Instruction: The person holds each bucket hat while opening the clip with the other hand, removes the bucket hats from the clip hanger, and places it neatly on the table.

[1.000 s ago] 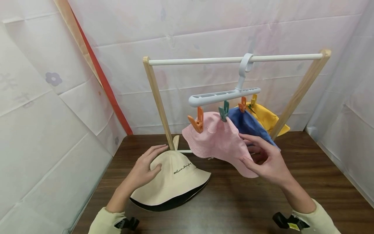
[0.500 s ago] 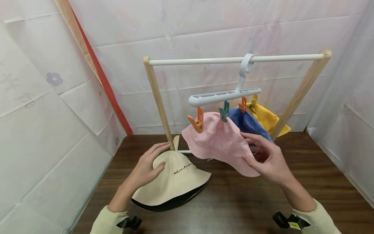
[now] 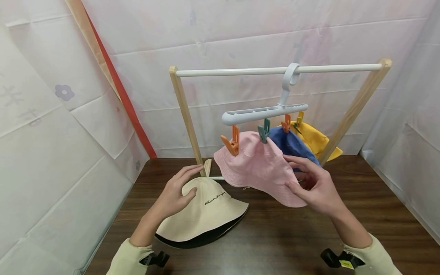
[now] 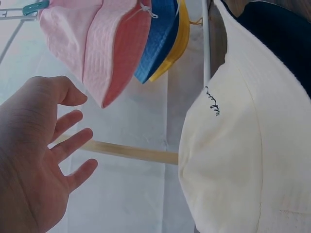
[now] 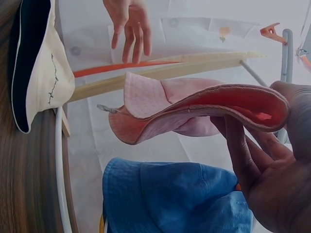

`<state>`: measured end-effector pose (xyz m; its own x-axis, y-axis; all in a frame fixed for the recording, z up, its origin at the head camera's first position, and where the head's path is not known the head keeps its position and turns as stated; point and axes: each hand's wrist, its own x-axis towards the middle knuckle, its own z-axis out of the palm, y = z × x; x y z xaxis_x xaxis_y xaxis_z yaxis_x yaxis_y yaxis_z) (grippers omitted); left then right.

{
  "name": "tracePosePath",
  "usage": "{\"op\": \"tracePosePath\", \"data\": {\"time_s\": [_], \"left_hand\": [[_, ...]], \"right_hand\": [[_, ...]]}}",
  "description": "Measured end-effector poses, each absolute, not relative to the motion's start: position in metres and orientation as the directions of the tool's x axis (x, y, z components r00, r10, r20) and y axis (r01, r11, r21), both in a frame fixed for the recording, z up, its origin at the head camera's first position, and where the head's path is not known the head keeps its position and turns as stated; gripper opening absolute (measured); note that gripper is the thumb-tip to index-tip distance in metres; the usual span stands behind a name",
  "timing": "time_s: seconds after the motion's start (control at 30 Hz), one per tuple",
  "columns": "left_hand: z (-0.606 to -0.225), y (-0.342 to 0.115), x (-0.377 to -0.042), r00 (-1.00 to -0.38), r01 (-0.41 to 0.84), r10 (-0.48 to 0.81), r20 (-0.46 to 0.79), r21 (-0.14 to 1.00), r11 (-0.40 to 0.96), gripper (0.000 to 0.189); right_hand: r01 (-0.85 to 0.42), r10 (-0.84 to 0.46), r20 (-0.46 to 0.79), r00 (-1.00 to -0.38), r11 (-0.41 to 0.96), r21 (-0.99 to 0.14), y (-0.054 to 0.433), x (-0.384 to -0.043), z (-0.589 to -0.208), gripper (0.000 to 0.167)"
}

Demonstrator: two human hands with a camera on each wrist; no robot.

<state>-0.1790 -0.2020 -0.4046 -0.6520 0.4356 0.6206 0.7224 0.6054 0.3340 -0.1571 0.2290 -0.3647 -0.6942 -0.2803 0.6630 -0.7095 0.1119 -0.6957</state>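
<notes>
pink bucket hat (image 3: 258, 164), soft, brim pinched by right hand (image 3: 317, 187).

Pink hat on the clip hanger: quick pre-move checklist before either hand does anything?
1. Right hand has the pink hat brim: ok, its fingers pinch the brim edge.
2. Pink hat clipped: ok, the teal clip bites its crown.
3. Orange clip free: ok, it holds nothing.
4. Left hand on the cream hat: not ok, left wrist view shows it open and clear of the hat.
5. Hanger seated on the white rail: ok, its hook is over the rail.
6. Blue hat clear of the right hand: cannot tell, they overlap.
</notes>
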Motion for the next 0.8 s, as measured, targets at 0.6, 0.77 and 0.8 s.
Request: {"op": "tracePosePath", "data": {"time_s": [0.6, 0.77, 0.8], "left_hand": [[-0.397, -0.19, -0.192, -0.643, 0.749, 0.412, 0.646, 0.421, 0.511, 0.065], [-0.394, -0.185, -0.193, -0.646, 0.753, 0.414, 0.642, 0.446, 0.484, 0.062], [-0.393, -0.185, -0.193, -0.65, 0.751, 0.414, 0.637, 0.452, 0.482, 0.061]], "right_hand": [[-0.708, -0.291, 0.666, -0.687, 0.061, -0.704, 0.229, -0.157, -0.365, 0.07], [-0.709, -0.289, 0.669, -0.685, 0.054, -0.703, 0.229, -0.157, -0.365, 0.07], [-0.709, -0.29, 0.668, -0.685, 0.053, -0.703, 0.229, -0.157, -0.365, 0.07]]}}
